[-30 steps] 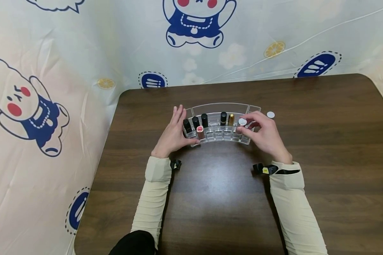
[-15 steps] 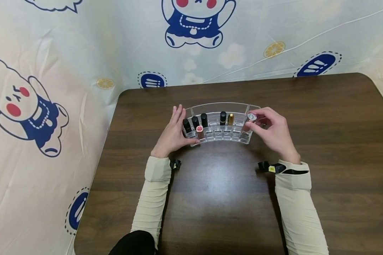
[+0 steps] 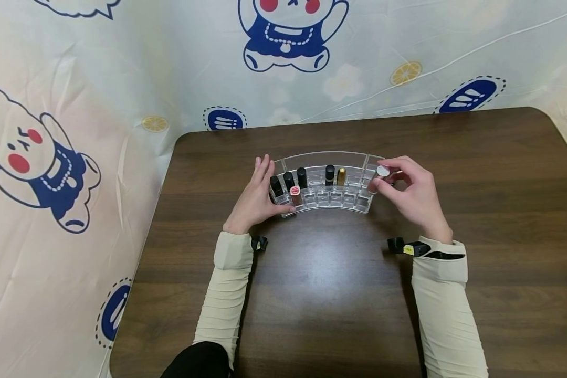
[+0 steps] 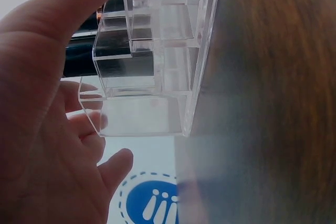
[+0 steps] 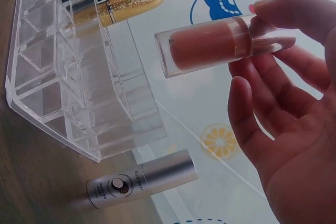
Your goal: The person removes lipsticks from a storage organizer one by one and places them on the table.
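Note:
My left hand (image 3: 252, 203) grips the left end of a curved clear lipstick organizer (image 3: 323, 201), thumb along its front edge and fingers at the side. My right hand (image 3: 415, 194) pinches a lip gloss tube (image 5: 207, 45) by its upper end, just off the organizer's right end. The tube is clear with a pinkish-brown filling, and its pale top (image 3: 382, 171) faces the head camera. Several black lipsticks (image 3: 302, 178), a gold lipstick (image 3: 342, 177) and a pink-topped tube (image 3: 295, 195) stand in the organizer's slots.
A silver tube with a coconut picture (image 5: 142, 179) stands on the wooden table (image 3: 321, 294) beside the organizer's right end; my right hand hides it in the head view. A patterned cloth (image 3: 170, 68) hangs behind and left of the table.
My right hand has moved the lip gloss tube rightward from over the organizer's right slots to just beyond its end. My left hand keeps its grip on the organizer.

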Motion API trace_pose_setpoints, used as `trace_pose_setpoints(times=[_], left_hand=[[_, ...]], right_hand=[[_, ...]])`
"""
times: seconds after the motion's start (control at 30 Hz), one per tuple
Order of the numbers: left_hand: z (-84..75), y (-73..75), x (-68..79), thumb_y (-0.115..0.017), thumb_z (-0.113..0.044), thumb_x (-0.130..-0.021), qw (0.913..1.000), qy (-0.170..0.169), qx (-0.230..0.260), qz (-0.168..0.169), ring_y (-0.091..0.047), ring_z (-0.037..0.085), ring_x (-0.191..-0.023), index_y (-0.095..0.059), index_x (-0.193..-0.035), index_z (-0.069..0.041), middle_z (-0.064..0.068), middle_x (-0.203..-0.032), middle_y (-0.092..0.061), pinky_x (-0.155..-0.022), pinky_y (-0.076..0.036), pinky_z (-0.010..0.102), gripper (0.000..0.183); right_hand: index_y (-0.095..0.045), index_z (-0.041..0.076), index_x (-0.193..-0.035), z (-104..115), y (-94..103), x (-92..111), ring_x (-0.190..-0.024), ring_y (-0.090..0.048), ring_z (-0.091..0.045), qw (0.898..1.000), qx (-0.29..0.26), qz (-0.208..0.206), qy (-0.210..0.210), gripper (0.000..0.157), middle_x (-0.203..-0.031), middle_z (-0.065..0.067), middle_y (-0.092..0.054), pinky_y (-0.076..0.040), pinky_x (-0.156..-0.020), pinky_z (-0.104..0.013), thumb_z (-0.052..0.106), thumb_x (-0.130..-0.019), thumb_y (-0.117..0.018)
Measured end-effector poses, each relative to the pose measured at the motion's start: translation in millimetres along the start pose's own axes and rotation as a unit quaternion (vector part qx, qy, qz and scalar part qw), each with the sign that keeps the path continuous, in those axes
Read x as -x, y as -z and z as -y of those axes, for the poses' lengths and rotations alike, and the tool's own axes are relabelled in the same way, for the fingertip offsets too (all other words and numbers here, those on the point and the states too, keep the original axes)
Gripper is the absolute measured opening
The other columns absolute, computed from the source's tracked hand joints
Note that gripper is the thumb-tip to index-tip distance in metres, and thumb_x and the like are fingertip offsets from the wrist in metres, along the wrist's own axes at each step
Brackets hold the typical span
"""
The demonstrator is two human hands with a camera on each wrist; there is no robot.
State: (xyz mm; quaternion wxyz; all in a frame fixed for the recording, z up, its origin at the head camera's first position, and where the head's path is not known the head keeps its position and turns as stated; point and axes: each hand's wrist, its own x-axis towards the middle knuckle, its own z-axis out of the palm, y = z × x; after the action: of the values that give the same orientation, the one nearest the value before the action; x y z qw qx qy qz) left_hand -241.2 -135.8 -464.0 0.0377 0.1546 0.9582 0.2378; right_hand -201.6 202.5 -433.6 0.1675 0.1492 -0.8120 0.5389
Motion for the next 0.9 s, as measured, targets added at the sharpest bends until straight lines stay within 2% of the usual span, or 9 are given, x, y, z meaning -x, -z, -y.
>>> trace_pose_setpoints(times=[0.23,0.5,0.73,0.9], left_hand=[[0.6,-0.7,-0.8,-0.083,-0.057,-0.065,1.0000,-0.003,-0.001,-0.003,0.011,0.019,-0.151,-0.013,-0.155,-0.006,-0.003,-0.164,0.009,-0.119,-0.022,0.045,0.125],[0.5,-0.3,-0.1,-0.082,-0.057,-0.066,1.0000,0.000,-0.001,0.001,0.013,0.016,-0.150,-0.010,-0.156,-0.009,-0.002,-0.164,0.008,-0.119,-0.022,0.044,0.126],[0.0,-0.3,-0.3,-0.083,-0.057,-0.066,1.0000,0.002,-0.001,0.001,0.012,0.017,-0.151,-0.011,-0.156,-0.007,-0.003,-0.164,0.008,-0.120,-0.021,0.044,0.125],[0.0,-0.7,-0.5,-0.083,-0.057,-0.066,1.0000,0.001,0.002,-0.001,0.013,0.016,-0.150,-0.013,-0.156,-0.006,-0.001,-0.164,0.006,-0.119,-0.022,0.044,0.125]], right_hand=[[-0.067,0.000,-0.114,-1.1,2.6,0.1,-0.083,-0.057,-0.005,1.000,0.008,-0.003,-0.001,0.039,-0.099,0.011,-0.059,-0.048,-0.074,-0.009,-0.008,-0.077,-0.075],[-0.065,-0.008,-0.111,17.5,6.4,1.4,-0.082,-0.057,-0.011,1.000,0.012,-0.003,0.002,0.036,-0.098,0.009,-0.058,-0.048,-0.075,-0.008,-0.013,-0.076,-0.073],[-0.067,0.000,-0.115,-0.5,12.7,2.3,-0.084,-0.056,-0.007,1.000,0.026,-0.006,-0.013,0.039,-0.100,0.015,-0.058,-0.048,-0.075,-0.009,-0.005,-0.078,-0.075],[-0.067,0.002,-0.117,-4.9,18.3,3.4,-0.084,-0.057,-0.007,0.999,0.024,-0.010,-0.024,0.039,-0.101,0.014,-0.059,-0.048,-0.076,-0.010,-0.002,-0.079,-0.075]])
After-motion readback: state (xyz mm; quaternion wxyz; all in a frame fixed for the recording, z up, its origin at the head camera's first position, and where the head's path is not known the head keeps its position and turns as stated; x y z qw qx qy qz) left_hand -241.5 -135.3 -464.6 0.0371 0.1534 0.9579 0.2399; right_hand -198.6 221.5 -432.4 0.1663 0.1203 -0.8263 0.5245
